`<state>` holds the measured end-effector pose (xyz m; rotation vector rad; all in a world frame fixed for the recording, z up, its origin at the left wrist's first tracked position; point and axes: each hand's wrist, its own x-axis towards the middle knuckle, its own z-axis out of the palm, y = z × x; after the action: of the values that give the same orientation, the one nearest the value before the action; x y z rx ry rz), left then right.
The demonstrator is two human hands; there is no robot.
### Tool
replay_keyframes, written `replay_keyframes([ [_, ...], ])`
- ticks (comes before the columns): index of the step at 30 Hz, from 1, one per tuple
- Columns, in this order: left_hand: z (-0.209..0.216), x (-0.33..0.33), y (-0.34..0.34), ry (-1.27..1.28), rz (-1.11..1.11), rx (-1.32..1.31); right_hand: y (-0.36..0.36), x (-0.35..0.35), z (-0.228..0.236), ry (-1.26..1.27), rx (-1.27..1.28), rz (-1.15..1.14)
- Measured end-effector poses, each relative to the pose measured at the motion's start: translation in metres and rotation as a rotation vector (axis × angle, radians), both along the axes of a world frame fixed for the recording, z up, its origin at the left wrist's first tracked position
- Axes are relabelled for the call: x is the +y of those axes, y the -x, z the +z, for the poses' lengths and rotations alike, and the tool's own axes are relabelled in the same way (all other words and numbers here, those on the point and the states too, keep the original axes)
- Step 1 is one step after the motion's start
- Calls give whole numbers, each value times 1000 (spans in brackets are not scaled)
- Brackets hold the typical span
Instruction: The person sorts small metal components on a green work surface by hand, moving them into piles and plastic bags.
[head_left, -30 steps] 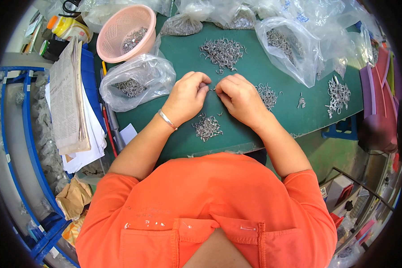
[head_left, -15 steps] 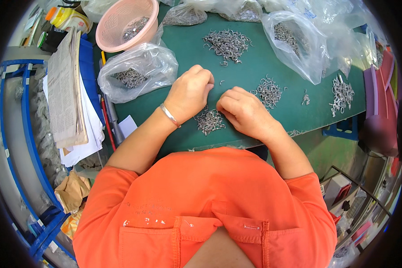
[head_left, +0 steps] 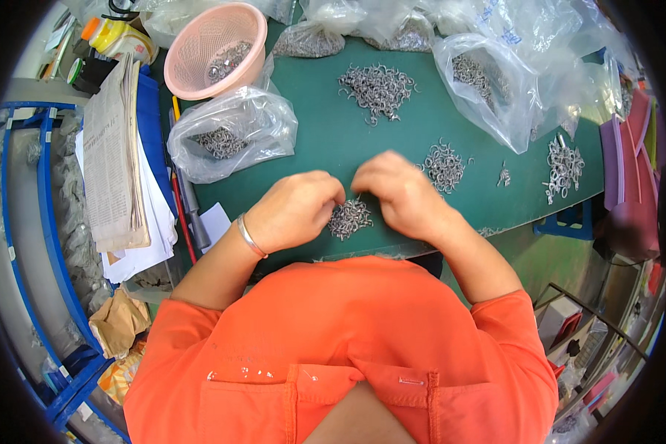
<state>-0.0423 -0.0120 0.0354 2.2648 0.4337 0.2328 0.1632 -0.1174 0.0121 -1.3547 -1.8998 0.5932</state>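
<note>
Small silvery metal pieces lie in a pile [head_left: 349, 219] by the near table edge, between my hands. At the pile's left side, my left hand [head_left: 297, 210] is closed, its fingertips pressed together; what they hold, if anything, is hidden. Above the pile's right side, my right hand [head_left: 403, 194] is curled with the fingertips pinched, slightly smeared by motion. Nothing nameable shows in its pinch. Right of that hand lies a pile of ring-like metal pieces [head_left: 444, 169]. Farther back sits a larger heap of curved metal hooks [head_left: 377, 90].
A clear bag [head_left: 274, 140] of metal pieces and a pink basket [head_left: 176, 70] stand at the back left. Another open bag [head_left: 514, 126] lies back right. Small clasps [head_left: 564, 169] and a tiny cluster [head_left: 503, 175] lie on the right. Newspapers [head_left: 109, 155] are stacked left.
My left hand has come nearer to me, down to the small pile's left side. My right hand has shifted slightly. A loose piece seen between the hands no longer shows.
</note>
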Motion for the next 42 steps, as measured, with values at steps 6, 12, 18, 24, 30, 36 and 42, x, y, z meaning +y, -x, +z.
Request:
replay_keyframes([
  [6,-4,14,-24,-82,220,-146,-24,38,-4,-88,-216,-159],
  [12,-23,17,-35,-110,256,-196,-26,30,-2,-57,-91,-257],
  [18,-32,17,-43,-214,227,-162,-15,26,-5,-103,-53,-338],
  [24,-38,20,-43,-183,250,-178,-11,27,-10,-106,-144,-315],
  [30,-35,19,-45,-169,313,-178,-43,11,24,87,-3,-352],
  [36,-37,18,-50,-218,320,-150,-49,3,30,102,-242,-308],
  [42,-39,22,-45,-188,268,-125,-18,20,3,-59,-102,-270],
])
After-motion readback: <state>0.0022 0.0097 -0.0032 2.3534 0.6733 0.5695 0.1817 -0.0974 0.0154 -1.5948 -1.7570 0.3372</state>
